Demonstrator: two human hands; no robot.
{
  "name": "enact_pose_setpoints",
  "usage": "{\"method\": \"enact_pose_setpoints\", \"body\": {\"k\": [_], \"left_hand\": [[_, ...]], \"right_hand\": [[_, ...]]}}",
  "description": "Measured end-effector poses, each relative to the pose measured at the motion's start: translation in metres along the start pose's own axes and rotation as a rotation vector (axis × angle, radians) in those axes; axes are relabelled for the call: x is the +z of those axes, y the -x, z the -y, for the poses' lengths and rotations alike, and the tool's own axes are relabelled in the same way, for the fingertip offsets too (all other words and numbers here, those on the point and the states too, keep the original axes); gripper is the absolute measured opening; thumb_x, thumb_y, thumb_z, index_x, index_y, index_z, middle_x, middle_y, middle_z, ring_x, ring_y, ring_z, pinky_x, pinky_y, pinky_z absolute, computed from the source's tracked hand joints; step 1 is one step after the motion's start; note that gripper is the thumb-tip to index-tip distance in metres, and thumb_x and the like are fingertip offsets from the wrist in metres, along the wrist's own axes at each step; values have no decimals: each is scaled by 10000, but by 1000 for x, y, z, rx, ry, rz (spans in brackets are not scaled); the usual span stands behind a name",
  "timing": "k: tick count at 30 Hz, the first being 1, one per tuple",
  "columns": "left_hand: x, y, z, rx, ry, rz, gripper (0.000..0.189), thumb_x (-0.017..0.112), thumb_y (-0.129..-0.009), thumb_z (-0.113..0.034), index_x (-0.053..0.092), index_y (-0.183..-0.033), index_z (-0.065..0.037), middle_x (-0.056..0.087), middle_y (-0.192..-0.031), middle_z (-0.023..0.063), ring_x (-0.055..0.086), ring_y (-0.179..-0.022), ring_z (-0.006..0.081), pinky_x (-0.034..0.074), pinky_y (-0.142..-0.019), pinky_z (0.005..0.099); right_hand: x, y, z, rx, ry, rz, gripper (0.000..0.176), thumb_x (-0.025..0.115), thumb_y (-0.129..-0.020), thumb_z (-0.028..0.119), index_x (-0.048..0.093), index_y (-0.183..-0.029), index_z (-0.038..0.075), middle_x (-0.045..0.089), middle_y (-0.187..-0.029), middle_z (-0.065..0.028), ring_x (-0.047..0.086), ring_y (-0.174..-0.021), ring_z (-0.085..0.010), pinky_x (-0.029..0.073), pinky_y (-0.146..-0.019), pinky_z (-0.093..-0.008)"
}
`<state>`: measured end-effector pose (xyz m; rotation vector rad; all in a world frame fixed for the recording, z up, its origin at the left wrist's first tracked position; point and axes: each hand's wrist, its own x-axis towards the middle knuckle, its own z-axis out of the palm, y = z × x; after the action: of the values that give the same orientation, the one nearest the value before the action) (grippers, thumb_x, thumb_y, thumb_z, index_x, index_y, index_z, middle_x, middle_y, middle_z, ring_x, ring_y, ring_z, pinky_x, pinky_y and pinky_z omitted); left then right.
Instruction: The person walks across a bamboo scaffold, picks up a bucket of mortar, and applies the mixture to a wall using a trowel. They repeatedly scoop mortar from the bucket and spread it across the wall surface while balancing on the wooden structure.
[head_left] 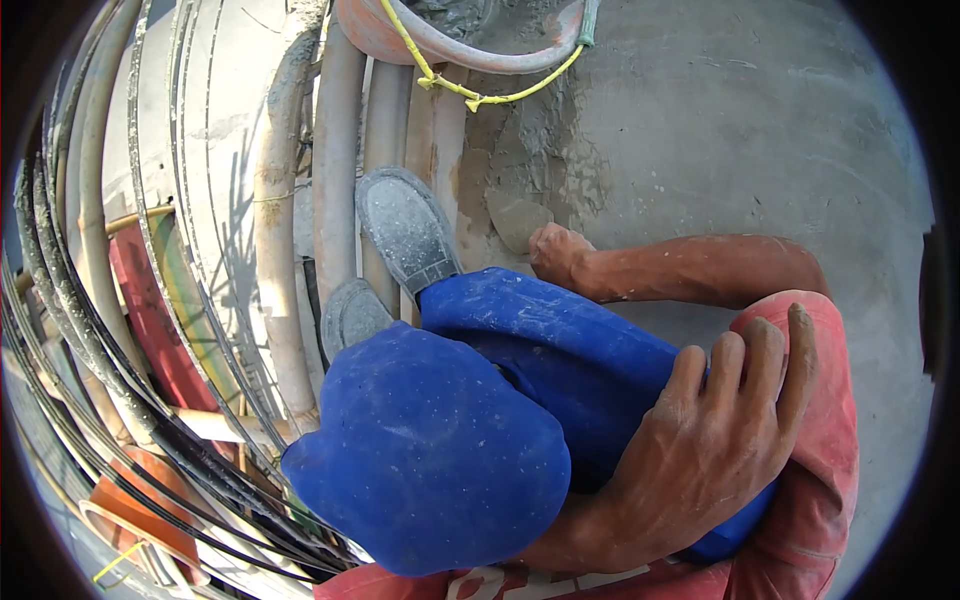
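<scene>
My right hand (563, 256) is closed around the hidden handle of a trowel. The trowel's greyish blade (517, 218) lies against a grey surface beside a patch of wet mortar (535, 150). My left hand (715, 435) is close to the camera, back side up, its fingers bent and apart beside my red sleeve. Nothing shows in it; its palm side is hidden. Blue trousers (570, 340) cover my bent legs, and a rounded blue bulge hides part of my left forearm.
A mortar-filled tub (500, 60) with a yellow cord (520, 95) stands at the top. Pale poles (340, 150) run beneath my dusty shoes (405, 225). Black rods or hoses (110, 350) curve along the left. An orange bucket (150, 490) and a red board (160, 310) lie beyond them.
</scene>
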<state>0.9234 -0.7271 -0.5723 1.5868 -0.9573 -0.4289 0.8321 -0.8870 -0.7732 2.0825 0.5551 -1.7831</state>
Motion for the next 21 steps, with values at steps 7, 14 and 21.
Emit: {"method": "enact_pose_setpoints", "body": {"k": [7, 14, 21], "left_hand": [[0, 2, 0, 20, -22, 30, 429, 527, -791, -154, 502, -1167, 50, 535, -893, 100, 492, -739, 152, 388, -573, 231], [1, 0, 0, 0, 10, 33, 431, 532, -785, -145, 503, -1165, 56, 549, -908, 114, 501, -739, 157, 397, -580, 234], [2, -5, 5, -2, 23, -50, 368, 545, -740, -87, 572, -1089, 26, 546, -830, 68, 452, -595, 112, 339, -486, 225]], "right_hand": [[7, 6, -12, -41, 70, -74, 175, 534, -809, 152, 654, -926, 102, 640, -912, -74, 624, -872, -219, 488, -659, -320], [5, 1, -73, -45, 232, -330, 166, 522, -820, 162, 634, -930, 109, 633, -884, -67, 620, -862, -211, 480, -641, -326], [11, -24, -97, -20, 229, -415, 178, 513, -831, 184, 583, -976, 109, 592, -875, -62, 608, -850, -215, 476, -629, -344]]}}
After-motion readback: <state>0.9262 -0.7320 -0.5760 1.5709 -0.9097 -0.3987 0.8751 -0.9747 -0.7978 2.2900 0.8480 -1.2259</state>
